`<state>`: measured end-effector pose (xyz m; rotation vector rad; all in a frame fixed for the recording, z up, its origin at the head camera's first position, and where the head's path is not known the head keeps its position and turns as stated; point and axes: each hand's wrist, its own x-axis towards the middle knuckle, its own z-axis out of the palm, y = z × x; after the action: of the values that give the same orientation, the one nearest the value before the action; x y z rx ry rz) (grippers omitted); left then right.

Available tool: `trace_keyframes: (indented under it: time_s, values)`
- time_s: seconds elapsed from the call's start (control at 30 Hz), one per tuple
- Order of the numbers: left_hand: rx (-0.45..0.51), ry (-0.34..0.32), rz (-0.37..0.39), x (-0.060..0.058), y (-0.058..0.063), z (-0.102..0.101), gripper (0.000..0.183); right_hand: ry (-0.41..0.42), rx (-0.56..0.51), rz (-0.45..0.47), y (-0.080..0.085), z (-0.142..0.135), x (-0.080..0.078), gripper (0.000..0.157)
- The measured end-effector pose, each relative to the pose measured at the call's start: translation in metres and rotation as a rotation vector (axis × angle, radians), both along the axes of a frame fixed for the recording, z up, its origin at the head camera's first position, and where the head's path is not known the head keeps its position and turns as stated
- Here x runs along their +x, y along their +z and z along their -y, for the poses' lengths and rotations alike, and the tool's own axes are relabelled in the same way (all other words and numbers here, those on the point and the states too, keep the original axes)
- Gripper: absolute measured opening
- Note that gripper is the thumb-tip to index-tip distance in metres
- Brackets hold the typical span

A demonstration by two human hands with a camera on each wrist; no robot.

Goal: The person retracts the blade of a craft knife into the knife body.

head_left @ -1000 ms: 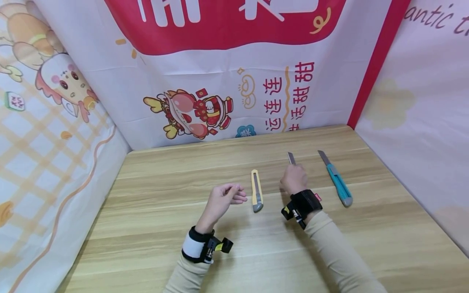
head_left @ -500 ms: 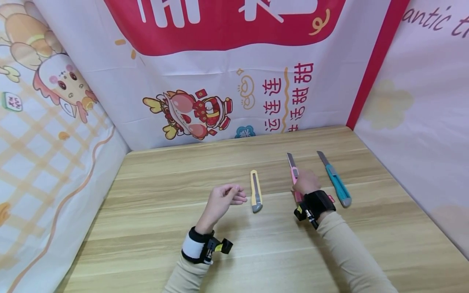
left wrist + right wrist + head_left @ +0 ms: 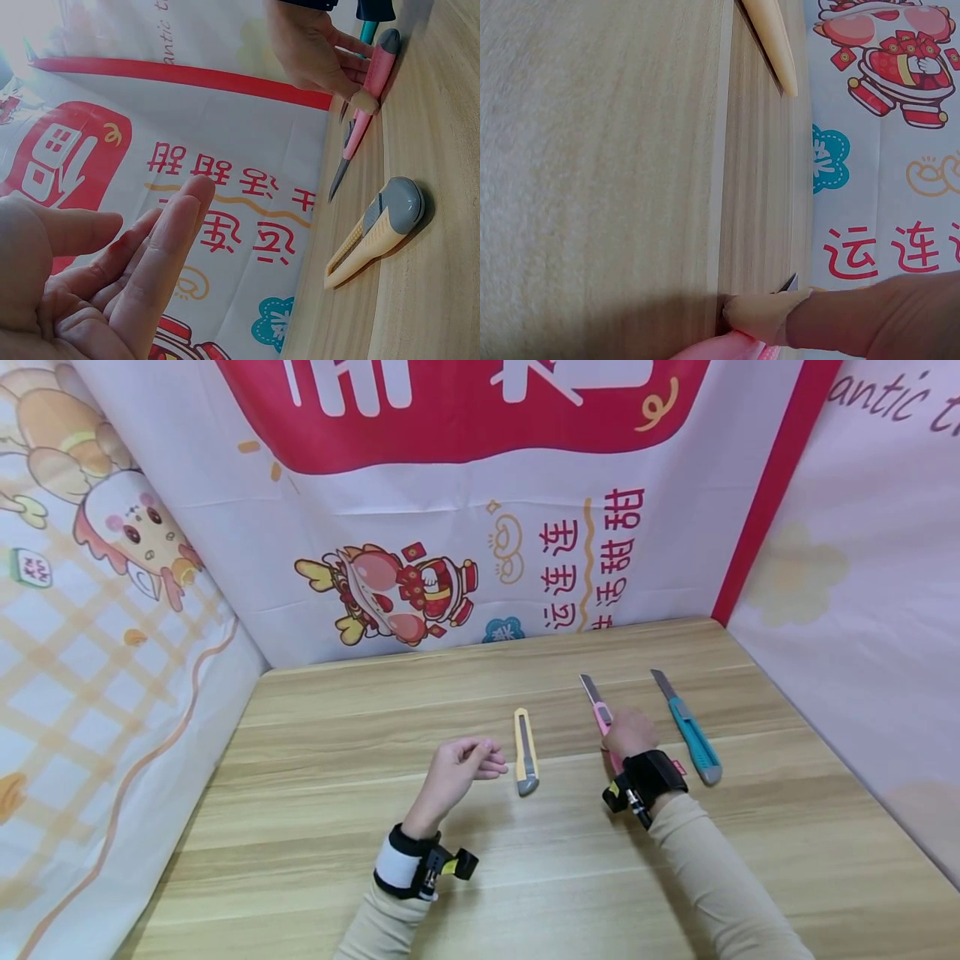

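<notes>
My right hand (image 3: 630, 733) pinches the pink utility knife (image 3: 602, 714) by its handle, thumb on one side and fingers on the other. Its blade is out and points away from me; the wrist hides the handle's rear end in the head view. A beige covering wraps the thumb tip (image 3: 365, 103) in the left wrist view. To the left lies a yellow utility knife (image 3: 526, 752), grey end toward me, with no blade sticking out. Beside it my left hand (image 3: 461, 768) hovers with relaxed fingers, holding nothing. A teal utility knife (image 3: 688, 727), blade out, lies right of the right hand.
The wooden table (image 3: 300, 810) has light planks with visible seams. A printed cloth (image 3: 480, 502) hangs along its back edge, with more cloth (image 3: 862, 568) on the right and at the left side.
My right hand has moved right and toward me, uncovering the pink handle. The pink knife's blade tip has swung slightly left. The left hand and the other knives stay in place.
</notes>
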<state>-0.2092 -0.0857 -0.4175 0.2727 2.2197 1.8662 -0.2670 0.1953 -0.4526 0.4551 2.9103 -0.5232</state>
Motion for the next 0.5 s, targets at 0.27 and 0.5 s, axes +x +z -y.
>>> trace_keyframes:
  time_s: [0.27, 0.5]
  values:
    - [-0.006, -0.003, -0.005, 0.0, 0.0, 0.0, 0.029, 0.03, 0.013, 0.017, 0.005, -0.001, 0.002, 0.027]
    - [-0.006, 0.007, 0.005, -0.002, -0.003, -0.001, 0.029, 0.048, 0.007, -0.007, 0.014, 0.006, 0.007, 0.029]
